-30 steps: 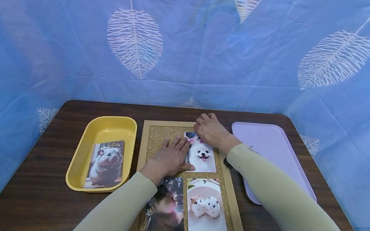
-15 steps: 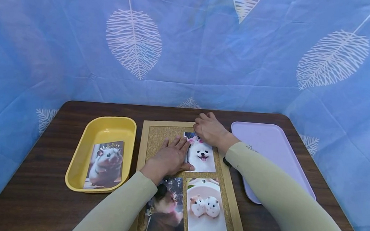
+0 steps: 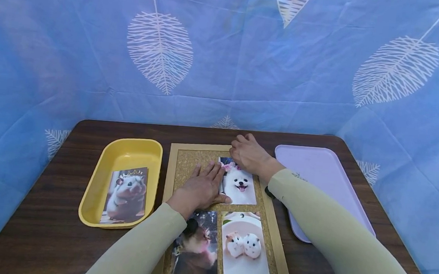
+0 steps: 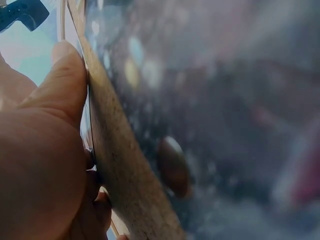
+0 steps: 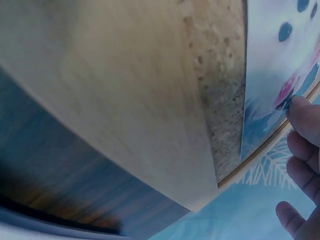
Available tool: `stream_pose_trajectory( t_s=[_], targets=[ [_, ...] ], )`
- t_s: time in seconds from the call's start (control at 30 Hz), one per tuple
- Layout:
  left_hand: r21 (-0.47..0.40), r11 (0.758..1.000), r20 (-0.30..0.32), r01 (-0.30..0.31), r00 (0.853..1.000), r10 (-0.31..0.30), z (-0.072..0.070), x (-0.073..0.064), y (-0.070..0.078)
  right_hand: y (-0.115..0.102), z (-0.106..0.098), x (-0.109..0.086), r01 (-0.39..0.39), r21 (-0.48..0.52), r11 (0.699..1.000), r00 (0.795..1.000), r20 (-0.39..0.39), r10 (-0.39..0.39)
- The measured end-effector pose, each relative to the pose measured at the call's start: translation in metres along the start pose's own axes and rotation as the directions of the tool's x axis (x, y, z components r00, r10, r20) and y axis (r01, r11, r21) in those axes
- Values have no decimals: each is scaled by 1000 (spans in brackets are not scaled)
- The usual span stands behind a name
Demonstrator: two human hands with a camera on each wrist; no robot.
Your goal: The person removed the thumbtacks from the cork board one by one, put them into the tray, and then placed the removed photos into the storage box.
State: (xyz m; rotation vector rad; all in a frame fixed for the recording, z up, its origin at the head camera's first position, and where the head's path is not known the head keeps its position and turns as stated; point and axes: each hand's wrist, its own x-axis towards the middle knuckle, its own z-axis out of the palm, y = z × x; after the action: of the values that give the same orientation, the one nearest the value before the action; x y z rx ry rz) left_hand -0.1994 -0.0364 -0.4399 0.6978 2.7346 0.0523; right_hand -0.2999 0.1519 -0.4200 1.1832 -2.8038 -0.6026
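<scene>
A corkboard (image 3: pixel 198 154) with a wooden frame lies on the table, bearing several photos. My left hand (image 3: pixel 200 187) lies flat with spread fingers on the left side of the white dog photo (image 3: pixel 240 186), its thumb along the lower edge. At the photo's top edge, my right hand (image 3: pixel 249 156) has its fingers curled. In the right wrist view, the thumb (image 5: pixel 302 112) is against a small dark thumbtack (image 5: pixel 285 104), mostly hidden. Below are a photo of two hamsters (image 3: pixel 247 253) and a darker photo (image 3: pixel 198 260), where a metal tack (image 4: pixel 173 167) shows.
To the left, a yellow tray (image 3: pixel 92 200) holds a photo of a crowned hamster (image 3: pixel 126 196). A lilac tray (image 3: pixel 318 162) stands to the right, partly behind the right forearm. A blue leaf-print cloth (image 3: pixel 228 69) hangs behind the dark wooden table (image 3: pixel 43 209).
</scene>
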Motion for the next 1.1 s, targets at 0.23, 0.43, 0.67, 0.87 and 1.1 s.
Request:
stream_pose_trajectory(
  t_s=[0.23, 0.43, 0.67, 0.87, 1.1],
  targets=[
    [-4, 1000, 0, 2, 1000, -2, -1, 1, 0, 2, -1, -2, -9, 25, 1000, 1000, -5, 9],
    [-7, 1000, 7, 2, 1000, -2, -1, 2, 0, 2, 0, -2, -33, 45, 998, 999, -8, 33],
    [-19, 1000, 15, 6, 1000, -5, -1, 2, 1, 0, -3, -1, -44, 86, 995, 999, -1, 44],
    [-19, 1000, 5, 7, 1000, -7, -1, 0, 1, 0, -2, 0, -35, 65, 997, 999, -7, 36],
    [-25, 1000, 11, 11, 1000, -11, -1, 1, 1, -3, -3, 2, -64, 95, 993, 998, 13, 63]
  ],
)
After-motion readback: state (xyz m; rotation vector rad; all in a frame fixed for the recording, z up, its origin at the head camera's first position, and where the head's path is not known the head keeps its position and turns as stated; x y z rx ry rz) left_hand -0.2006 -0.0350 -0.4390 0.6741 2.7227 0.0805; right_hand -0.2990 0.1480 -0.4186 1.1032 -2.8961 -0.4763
